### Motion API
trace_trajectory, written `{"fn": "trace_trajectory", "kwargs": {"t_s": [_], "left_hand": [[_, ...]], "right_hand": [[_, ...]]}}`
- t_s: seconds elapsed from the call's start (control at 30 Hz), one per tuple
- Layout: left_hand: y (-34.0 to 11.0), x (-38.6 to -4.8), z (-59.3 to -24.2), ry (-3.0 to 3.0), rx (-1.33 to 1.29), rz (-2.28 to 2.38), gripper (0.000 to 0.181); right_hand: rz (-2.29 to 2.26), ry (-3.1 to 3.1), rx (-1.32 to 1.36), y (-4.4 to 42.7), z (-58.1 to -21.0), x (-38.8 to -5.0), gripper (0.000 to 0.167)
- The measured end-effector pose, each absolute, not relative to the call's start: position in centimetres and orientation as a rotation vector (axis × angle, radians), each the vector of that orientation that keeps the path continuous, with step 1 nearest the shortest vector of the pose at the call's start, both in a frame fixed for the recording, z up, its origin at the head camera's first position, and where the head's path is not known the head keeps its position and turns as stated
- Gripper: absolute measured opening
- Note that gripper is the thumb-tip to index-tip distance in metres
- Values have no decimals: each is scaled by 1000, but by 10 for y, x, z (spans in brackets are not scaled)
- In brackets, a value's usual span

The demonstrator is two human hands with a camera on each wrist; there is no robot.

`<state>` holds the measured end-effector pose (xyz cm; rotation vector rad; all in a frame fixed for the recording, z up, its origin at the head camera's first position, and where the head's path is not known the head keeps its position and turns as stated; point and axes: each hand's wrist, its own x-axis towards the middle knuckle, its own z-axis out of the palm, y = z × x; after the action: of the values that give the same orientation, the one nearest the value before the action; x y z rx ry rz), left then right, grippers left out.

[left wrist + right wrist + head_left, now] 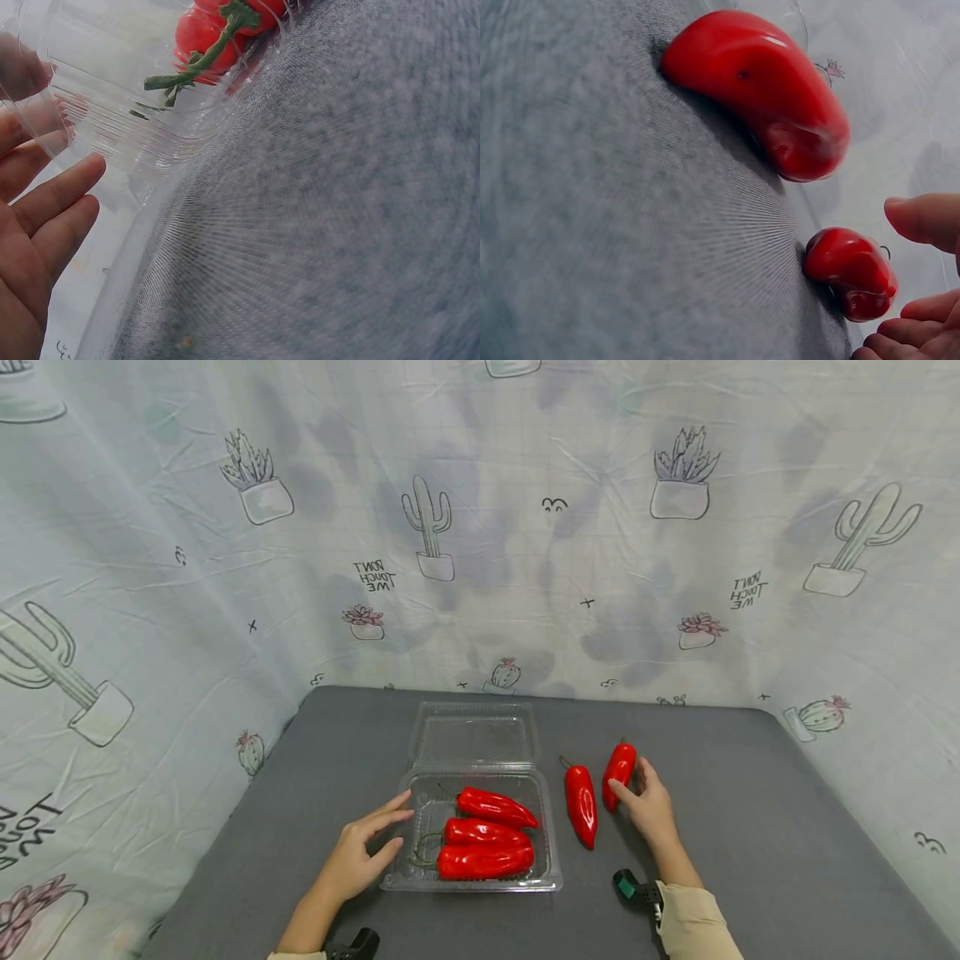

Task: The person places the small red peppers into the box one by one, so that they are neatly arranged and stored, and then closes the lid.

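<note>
R hand (pixel 651 806) was released, fingers straight & thumb apart, set either side of the outer pepper (pixel 619 768); thumb overlapped its L flank, fingertips just by its R flank, actual contact couldn't be told. That pepper lay on the table (pixel 750 827), R of centre, nr the far edge more than the R edge, stem to the far edge. L hand (pixel 356 852) was released too, fingers straight & slightly spread at the box's L edge; some showed thru the clear plastic in the L wrist view, but touching or only close, couldn't tell. Just L of the outer pepper, w/ a small gap, was the inner pepper (pixel 581 806), stem to the far edge, tip toward the near side, btwn it & the box's R edge. Box (pixel 472 886) sat a bit L of table centre, lid (pixel 476 735) folded back toward the table's far edge. In it: near pepper (pixel 487 862) along the near edge, mid pepper (pixel 487 832) right beside, far pepper (pixel 498 807) slanted, tip at the R edge; stems all toward the L edge. Both wrists had black cams (pixel 636 891), sleeves (pixel 693 918) beige. Past the table's far edge hung a pale curtain (pixel 510 593) w/ cactus prints.
</note>
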<state>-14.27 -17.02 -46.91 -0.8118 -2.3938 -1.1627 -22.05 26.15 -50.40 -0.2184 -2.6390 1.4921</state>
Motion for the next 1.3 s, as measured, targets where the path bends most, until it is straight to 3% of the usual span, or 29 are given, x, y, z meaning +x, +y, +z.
{"fn": "trace_trajectory", "kwargs": {"t_s": [0.53,1.3], "left_hand": [[-172,-142,-473,-2384,-819,-1171,36],[-170,-141,-470,-2401,-818,-1224,35]], "right_hand": [[1444,-2685,-287,256,-515,-232,81],[1537,-2545,-373,259,-514,-233,68]]}}
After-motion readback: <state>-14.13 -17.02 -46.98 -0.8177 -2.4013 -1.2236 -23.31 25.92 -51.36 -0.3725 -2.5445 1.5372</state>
